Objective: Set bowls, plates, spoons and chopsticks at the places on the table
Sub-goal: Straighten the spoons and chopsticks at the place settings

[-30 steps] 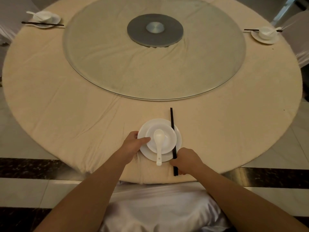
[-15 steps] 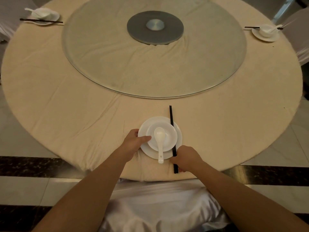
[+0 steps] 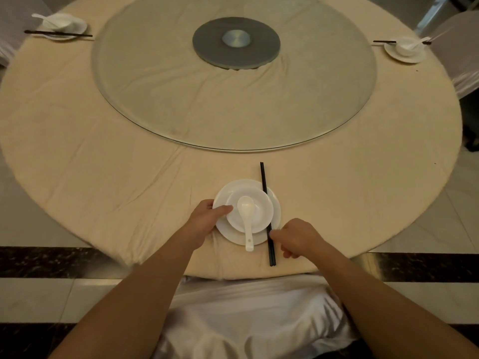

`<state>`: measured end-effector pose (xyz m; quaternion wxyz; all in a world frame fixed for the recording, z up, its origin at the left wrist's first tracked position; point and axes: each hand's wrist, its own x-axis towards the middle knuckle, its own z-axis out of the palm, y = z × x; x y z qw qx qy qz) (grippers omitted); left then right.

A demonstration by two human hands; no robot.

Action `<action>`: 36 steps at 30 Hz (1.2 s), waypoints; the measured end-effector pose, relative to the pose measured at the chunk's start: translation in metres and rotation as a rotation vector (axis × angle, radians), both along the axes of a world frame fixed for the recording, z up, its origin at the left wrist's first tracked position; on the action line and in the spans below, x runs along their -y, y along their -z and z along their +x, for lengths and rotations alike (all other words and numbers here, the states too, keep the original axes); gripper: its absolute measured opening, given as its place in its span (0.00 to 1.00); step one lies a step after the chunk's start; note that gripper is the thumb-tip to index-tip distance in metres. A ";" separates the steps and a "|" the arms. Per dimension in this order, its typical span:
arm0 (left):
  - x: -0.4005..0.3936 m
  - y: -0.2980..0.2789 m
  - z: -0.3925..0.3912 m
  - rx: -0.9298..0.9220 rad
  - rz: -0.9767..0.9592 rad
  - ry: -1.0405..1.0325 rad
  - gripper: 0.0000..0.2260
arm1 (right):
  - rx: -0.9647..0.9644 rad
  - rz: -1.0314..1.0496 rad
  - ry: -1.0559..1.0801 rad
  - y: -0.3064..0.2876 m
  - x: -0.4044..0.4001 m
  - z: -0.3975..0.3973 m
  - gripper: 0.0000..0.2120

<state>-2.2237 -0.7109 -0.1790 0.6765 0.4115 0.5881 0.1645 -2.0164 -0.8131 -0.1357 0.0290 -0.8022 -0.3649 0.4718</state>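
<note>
Plate (image 3: 275,211) rim gripped by left hand (image 3: 207,218), thumb on top; right hand (image 3: 295,237), fingers curled, pinches chopsticks (image 3: 267,213) beside it.

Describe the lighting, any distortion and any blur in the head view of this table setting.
Head view: dim, warm light; wide-angle lens bows the round table and floor lines; faint sheen on the glass turntable; near plate and chopsticks sharp, far settings softer, edges of the picture slightly blurred.
</note>
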 end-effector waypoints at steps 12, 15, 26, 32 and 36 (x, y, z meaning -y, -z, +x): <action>-0.032 -0.044 0.015 -0.652 0.506 0.063 0.22 | 0.252 0.135 0.151 -0.019 0.026 0.091 0.19; -0.036 -0.071 0.048 -0.755 0.990 0.189 0.18 | 0.430 0.142 -0.009 -0.023 0.038 0.114 0.19; -0.038 -0.211 0.272 -0.840 1.565 0.484 0.24 | 0.950 0.576 -0.293 -0.133 0.018 0.279 0.25; -0.008 -0.249 0.380 -0.842 1.574 0.419 0.25 | 1.025 0.692 -0.237 -0.184 0.019 0.348 0.29; 0.003 -0.260 0.428 -0.844 1.591 0.403 0.25 | 1.045 0.763 -0.188 -0.207 0.018 0.382 0.30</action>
